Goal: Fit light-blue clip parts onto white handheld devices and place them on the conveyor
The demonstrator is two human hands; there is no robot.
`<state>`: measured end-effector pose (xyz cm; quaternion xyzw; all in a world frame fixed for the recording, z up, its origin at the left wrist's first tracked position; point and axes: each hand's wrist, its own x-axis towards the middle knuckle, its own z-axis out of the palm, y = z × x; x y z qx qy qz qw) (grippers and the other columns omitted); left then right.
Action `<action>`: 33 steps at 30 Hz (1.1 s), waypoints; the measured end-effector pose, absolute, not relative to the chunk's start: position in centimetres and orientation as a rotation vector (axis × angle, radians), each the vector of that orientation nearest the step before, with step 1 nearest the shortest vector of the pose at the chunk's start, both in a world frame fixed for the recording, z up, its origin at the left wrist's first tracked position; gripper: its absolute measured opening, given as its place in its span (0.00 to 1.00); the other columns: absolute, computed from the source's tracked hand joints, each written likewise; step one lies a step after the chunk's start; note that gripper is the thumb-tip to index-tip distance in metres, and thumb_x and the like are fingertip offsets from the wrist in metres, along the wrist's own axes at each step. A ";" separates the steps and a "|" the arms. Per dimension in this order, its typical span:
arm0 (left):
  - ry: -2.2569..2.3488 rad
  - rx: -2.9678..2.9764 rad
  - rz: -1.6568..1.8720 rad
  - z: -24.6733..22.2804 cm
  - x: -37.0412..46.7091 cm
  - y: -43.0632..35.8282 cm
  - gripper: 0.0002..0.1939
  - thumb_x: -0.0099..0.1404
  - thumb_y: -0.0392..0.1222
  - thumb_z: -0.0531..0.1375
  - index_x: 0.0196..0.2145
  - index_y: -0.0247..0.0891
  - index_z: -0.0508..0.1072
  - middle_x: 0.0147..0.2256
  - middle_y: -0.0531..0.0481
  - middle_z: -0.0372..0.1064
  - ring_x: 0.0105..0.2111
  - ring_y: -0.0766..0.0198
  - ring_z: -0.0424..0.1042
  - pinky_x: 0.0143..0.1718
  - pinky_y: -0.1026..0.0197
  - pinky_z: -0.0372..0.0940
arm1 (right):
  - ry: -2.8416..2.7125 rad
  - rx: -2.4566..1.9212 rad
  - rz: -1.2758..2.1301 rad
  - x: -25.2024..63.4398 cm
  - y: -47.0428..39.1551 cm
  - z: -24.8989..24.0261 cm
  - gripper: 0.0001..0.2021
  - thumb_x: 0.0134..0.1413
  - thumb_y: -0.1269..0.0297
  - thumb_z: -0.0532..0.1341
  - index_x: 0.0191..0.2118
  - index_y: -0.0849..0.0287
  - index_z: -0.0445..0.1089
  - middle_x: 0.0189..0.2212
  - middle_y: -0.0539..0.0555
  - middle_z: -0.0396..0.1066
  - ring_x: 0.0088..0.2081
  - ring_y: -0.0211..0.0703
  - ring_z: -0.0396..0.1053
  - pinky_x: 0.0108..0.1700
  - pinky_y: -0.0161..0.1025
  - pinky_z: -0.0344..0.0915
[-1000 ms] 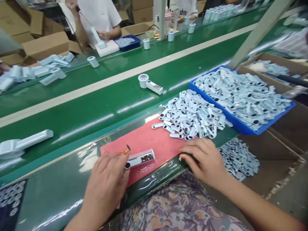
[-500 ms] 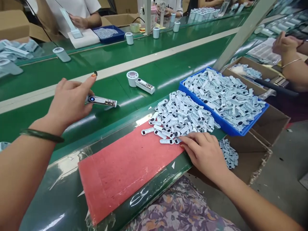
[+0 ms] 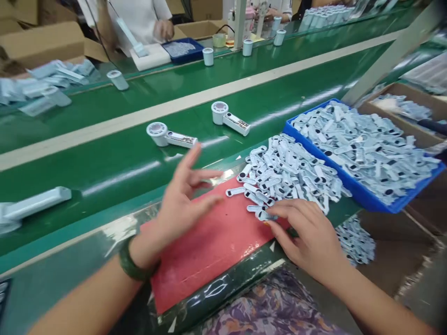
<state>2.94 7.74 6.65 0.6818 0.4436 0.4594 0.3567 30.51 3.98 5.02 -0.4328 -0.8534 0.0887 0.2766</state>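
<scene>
My right hand (image 3: 310, 232) pinches a small light-blue cover (image 3: 262, 215) at the near edge of a loose pile of such covers (image 3: 289, 167), over the red mat (image 3: 206, 242). Above the mat's left part, my left hand (image 3: 185, 195) has its fingers spread and holds nothing. Just beyond its fingertips, a white round-headed device (image 3: 158, 133) with an exposed circuit strip in its handle lies on the green belt (image 3: 115, 163). A second such device (image 3: 220, 113) lies farther right on the belt.
A blue tray (image 3: 370, 204) heaped with covers stands at the right, beside cardboard boxes (image 3: 387, 251). At far left lies another pale device (image 3: 42, 204). Across the belt are white cups (image 3: 208, 56), a dark blue tray (image 3: 183, 56) and a person's hand (image 3: 164, 30).
My left hand has left the device on the belt and moved right and nearer, over the mat. My right hand has lifted a cover slightly. The view has shifted left.
</scene>
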 end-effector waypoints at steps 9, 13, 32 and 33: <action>0.964 1.595 1.252 6.0 5.3 0.7 0.41 0.66 0.37 0.65 0.69 0.54 0.49 0.42 0.48 0.77 0.41 0.61 0.79 0.44 0.56 0.79 | -2.168 -0.909 0.370 25.9 2.3 6.0 0.07 0.67 0.67 0.60 0.49 0.55 0.66 0.43 0.55 0.71 0.45 0.48 0.69 0.46 0.47 0.63; 0.984 1.719 1.373 6.0 4.8 -0.2 0.47 0.63 0.31 0.66 0.70 0.56 0.47 0.42 0.51 0.76 0.41 0.63 0.78 0.44 0.58 0.78 | -2.133 -0.907 0.478 25.5 1.3 6.3 0.05 0.67 0.65 0.60 0.47 0.53 0.69 0.51 0.58 0.65 0.50 0.51 0.66 0.48 0.50 0.63; 1.007 2.080 1.436 4.9 3.9 0.6 0.54 0.58 0.24 0.68 0.71 0.47 0.42 0.43 0.50 0.75 0.42 0.63 0.78 0.46 0.57 0.78 | -1.492 -0.950 1.593 25.4 1.6 6.3 0.10 0.66 0.54 0.61 0.35 0.52 0.69 0.55 0.52 0.66 0.55 0.48 0.66 0.55 0.47 0.64; 1.005 2.022 1.450 4.9 3.9 0.7 0.54 0.59 0.24 0.68 0.71 0.48 0.42 0.42 0.50 0.75 0.42 0.64 0.77 0.45 0.58 0.78 | -1.493 -0.960 1.560 25.4 1.6 6.2 0.09 0.67 0.55 0.61 0.36 0.52 0.69 0.54 0.51 0.66 0.54 0.47 0.66 0.56 0.46 0.63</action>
